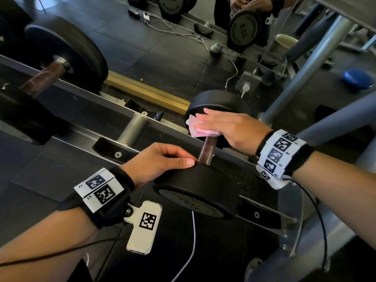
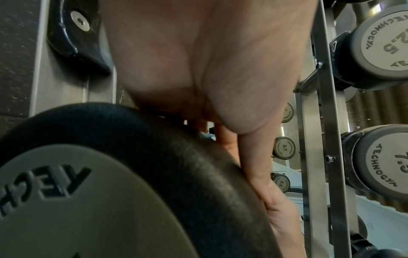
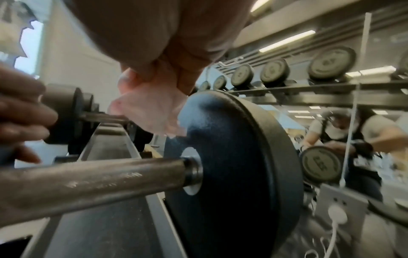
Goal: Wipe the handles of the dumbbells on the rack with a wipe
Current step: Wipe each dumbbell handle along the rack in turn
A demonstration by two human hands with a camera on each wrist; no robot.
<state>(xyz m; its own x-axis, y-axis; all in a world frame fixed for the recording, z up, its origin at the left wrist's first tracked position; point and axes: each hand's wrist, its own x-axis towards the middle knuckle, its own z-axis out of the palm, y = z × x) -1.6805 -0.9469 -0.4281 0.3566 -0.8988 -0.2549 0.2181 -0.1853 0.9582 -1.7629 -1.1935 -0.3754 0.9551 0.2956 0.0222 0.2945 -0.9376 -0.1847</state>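
Note:
A black dumbbell lies across the rack rails, its near head (image 1: 195, 188) toward me and its far head (image 1: 219, 102) by the mirror. Its bare metal handle (image 1: 207, 149) runs between them. My left hand (image 1: 179, 159) grips the near head's rim (image 2: 154, 148), thumb on top and fingers curled over the inner edge. My right hand (image 1: 215, 123) pinches a crumpled pinkish-white wipe (image 1: 195, 127) over the handle's far end. In the right wrist view the wipe (image 3: 150, 111) hangs slightly above the handle (image 3: 99, 176), beside the far head (image 3: 232, 165).
A larger dumbbell (image 1: 67, 53) sits on the rack at upper left, with an empty black cradle (image 1: 114, 151) between the two. A mirror backs the rack. Behind stand a wall socket with a plug (image 1: 247, 86), a cup (image 1: 284, 43) and grey posts (image 1: 305, 74). Smaller dumbbells (image 2: 384, 43) fill lower shelves.

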